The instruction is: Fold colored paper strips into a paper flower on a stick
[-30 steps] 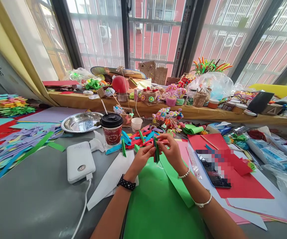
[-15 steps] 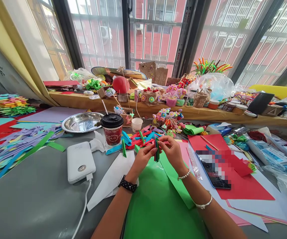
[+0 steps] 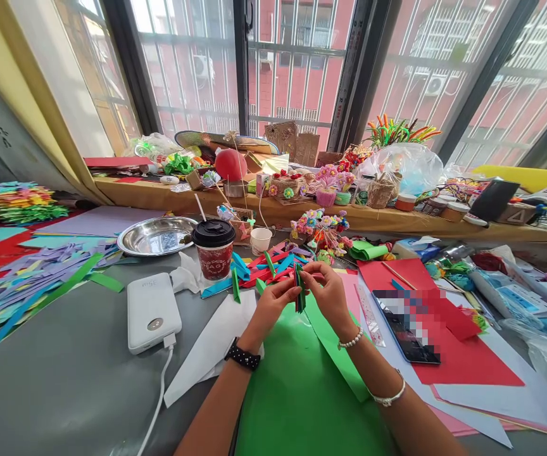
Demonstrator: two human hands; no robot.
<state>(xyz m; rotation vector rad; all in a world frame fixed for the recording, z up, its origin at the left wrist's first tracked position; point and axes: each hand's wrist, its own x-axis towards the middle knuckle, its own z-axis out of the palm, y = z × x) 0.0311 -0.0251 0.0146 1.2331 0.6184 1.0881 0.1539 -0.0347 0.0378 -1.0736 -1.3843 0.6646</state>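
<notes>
Between both hands I hold a small bundle of folded paper strips (image 3: 299,288), green, dark and red, upright. My left hand (image 3: 273,305) pinches it from the left, thumb on the near side. My right hand (image 3: 325,292) grips its right side with thumb and fingertips. Just beyond the hands lie loose folded paper strips (image 3: 273,265) in red, blue and green. A green sheet (image 3: 311,392) lies under my forearms, with a narrower green paper piece (image 3: 335,342) on it. Exactly how the strips fit together is hidden by my fingers.
Left of my hands stand a lidded coffee cup (image 3: 214,256), a white power bank (image 3: 152,310) with a cable, and a steel plate (image 3: 126,244). At right a phone (image 3: 406,326) rests on red paper (image 3: 473,367). Crafts crowd the window ledge (image 3: 178,199).
Hands and paper bundle stay in almost the same place. The fingers of my right hand have shifted slightly on the bundle.
</notes>
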